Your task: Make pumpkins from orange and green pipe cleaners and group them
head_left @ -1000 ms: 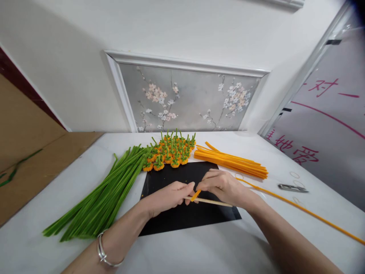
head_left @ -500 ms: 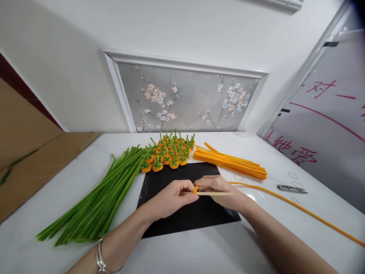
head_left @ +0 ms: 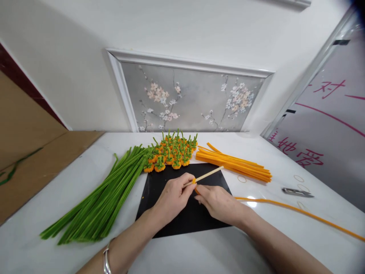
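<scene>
Above a black mat (head_left: pixel 182 224), my left hand (head_left: pixel 174 196) pinches a thin wooden stick (head_left: pixel 211 173) that slants up to the right. A bit of orange pipe cleaner (head_left: pixel 285 203) is looped round the stick by my left fingertips. My right hand (head_left: pixel 218 201) is closed on the same pipe cleaner just below the stick, and its long free end trails off to the right across the table. Behind my hands stands a cluster of small orange pipe-cleaner pieces (head_left: pixel 171 154) with green tops and upright green stems.
Green pipe cleaners (head_left: pixel 105 201) lie in a bundle on the left, and orange pipe cleaners (head_left: pixel 234 163) are stacked at the back right. Thread snips (head_left: pixel 298 192) and several thin rubber bands (head_left: pixel 242 179) rest on the white table (head_left: pixel 273 236). Brown cardboard (head_left: pixel 48 152) is at the far left.
The stick has swung from nearly level to slanting up and away to the right. My right hand has come down and nearer, drawing the orange pipe cleaner below the stick.
</scene>
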Available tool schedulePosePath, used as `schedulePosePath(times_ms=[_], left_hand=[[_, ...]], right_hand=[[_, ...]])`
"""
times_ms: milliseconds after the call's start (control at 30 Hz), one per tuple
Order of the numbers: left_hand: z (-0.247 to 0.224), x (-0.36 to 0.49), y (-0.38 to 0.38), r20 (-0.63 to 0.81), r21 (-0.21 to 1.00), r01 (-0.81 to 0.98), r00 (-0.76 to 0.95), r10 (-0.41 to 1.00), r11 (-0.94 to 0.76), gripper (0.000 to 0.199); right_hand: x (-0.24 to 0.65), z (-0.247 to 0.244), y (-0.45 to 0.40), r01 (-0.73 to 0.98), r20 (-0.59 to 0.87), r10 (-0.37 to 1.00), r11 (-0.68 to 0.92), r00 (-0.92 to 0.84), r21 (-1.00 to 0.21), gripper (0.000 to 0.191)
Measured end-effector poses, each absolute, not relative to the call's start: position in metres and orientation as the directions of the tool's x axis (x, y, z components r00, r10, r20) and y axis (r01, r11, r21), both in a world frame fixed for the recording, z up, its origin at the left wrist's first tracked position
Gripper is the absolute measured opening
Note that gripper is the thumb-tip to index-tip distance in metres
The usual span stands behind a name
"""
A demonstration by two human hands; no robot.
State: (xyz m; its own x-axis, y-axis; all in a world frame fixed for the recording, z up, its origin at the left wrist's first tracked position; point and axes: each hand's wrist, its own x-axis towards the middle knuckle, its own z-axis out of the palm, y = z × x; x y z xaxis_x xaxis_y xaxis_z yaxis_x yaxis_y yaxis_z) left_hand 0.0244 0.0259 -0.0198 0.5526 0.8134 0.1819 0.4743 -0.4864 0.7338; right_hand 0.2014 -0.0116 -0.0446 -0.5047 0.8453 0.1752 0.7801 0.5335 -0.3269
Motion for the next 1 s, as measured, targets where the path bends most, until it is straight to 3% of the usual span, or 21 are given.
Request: schedulePosePath(times_ms=[367, 633, 833, 1000], left_hand=[[-0.02, 0.023, 0.029, 0.167, 0.735, 0.475, 0.565, 0.808, -0.484, 0.018], [-0.018, 0.019, 0.032, 0.108, 0.757, 0.447, 0.634, 0.766, -0.477, 0.021], [-0.027, 0.017, 0.035, 0.128, 0.651, 0.506, 0.661, 0.74, -0.565, 0.019], [-0.028, 0.019, 0.03, 0.099, 0.487, 0.595, 0.69, 0.717, -0.639, 0.016]], right_hand=[[0.204, -0.03, -0.014, 0.848, 0.127, 0.872, 0.49, -0.473, -0.203, 0.014], [0.212, -0.016, -0.02, 0.886, 0.084, 0.891, 0.452, -0.446, -0.098, 0.03], [0.206, -0.022, -0.026, 0.856, 0.204, 0.841, 0.516, -0.5, -0.03, 0.015], [0.203, -0.018, -0.026, 0.807, 0.366, 0.735, 0.585, -0.57, 0.081, 0.017]])
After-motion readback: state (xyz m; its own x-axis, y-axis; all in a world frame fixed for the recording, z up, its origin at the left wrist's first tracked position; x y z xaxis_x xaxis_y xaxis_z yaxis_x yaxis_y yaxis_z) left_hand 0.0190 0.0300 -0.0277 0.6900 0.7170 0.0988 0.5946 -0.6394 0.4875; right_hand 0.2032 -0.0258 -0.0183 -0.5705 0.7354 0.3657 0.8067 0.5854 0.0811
